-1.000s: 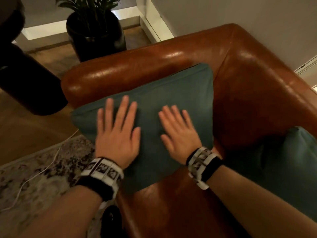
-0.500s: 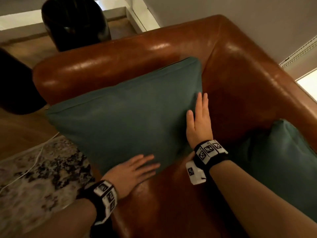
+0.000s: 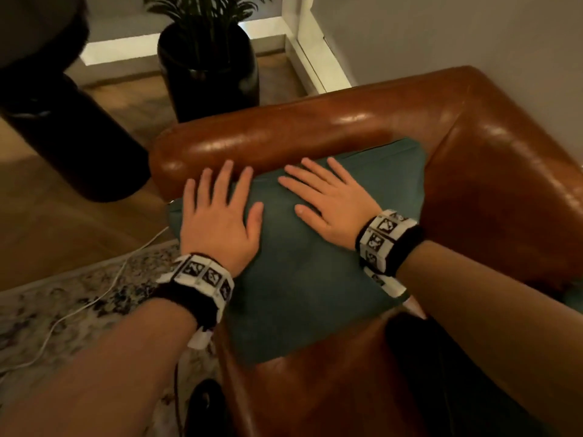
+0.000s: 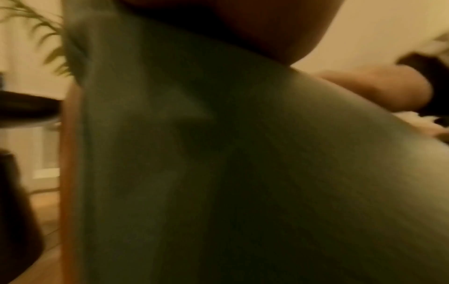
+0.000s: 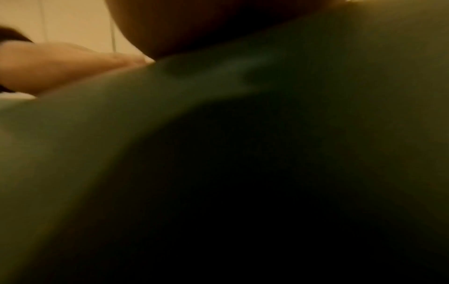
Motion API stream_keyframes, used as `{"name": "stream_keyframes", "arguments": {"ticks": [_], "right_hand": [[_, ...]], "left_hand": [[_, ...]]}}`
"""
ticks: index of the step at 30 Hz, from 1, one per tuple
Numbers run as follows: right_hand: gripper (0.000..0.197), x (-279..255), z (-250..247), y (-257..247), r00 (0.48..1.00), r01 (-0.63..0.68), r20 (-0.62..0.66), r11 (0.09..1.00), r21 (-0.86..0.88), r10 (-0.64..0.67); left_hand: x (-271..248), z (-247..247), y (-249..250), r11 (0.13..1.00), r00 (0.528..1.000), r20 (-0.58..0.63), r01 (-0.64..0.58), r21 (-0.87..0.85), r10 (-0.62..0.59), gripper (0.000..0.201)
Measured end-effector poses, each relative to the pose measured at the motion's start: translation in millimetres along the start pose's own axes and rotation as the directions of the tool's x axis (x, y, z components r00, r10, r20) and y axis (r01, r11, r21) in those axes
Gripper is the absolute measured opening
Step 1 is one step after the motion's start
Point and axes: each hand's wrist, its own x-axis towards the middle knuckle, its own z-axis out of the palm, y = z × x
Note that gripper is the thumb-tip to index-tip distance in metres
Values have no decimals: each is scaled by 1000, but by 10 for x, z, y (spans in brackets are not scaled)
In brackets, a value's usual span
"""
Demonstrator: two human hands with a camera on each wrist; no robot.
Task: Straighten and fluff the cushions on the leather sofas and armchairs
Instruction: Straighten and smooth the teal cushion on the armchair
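A teal cushion (image 3: 303, 279) leans against the rolled arm of a brown leather sofa (image 3: 489, 171). My left hand (image 3: 217, 212) lies flat on the cushion's upper left part, fingers straight and spread, fingertips reaching the sofa arm. My right hand (image 3: 328, 197) presses flat on the upper right part, fingers straight. In the left wrist view the teal cushion (image 4: 218, 173) fills the blurred frame under my palm, with my right hand (image 4: 379, 90) beyond it. The right wrist view is dark: cushion fabric (image 5: 121, 134) and my left hand (image 5: 53, 65) at its edge.
A black planter with a palm (image 3: 208, 64) stands on the wooden floor behind the sofa arm. A dark round furniture piece (image 3: 63, 121) is at left. A patterned rug (image 3: 47, 310) with a white cable (image 3: 94, 298) lies beside the sofa. A second teal cushion's edge (image 3: 572, 296) shows at right.
Both hands left the cushion's lower edge and right side and now press flat on its front face near the top. The view has tilted up, showing the planter again.
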Motion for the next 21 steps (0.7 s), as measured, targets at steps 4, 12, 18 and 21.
{"name": "stream_keyframes", "arguments": {"ticks": [4, 12, 18, 21], "right_hand": [[64, 47, -179, 694, 943, -328, 64, 945, 20, 326], [48, 393, -203, -5, 985, -91, 155, 987, 133, 70], [33, 420, -193, 12, 991, -107, 94, 980, 167, 92], [54, 215, -213, 401, 976, -191, 128, 974, 119, 176]], "left_hand": [[58, -113, -282, 999, 993, 112, 15, 46, -21, 55], [307, -215, 49, 1000, 966, 258, 12, -2, -11, 36], [304, -125, -1, 999, 972, 232, -23, -29, 29, 25], [207, -148, -233, 999, 977, 207, -54, 10, 50, 37]]}}
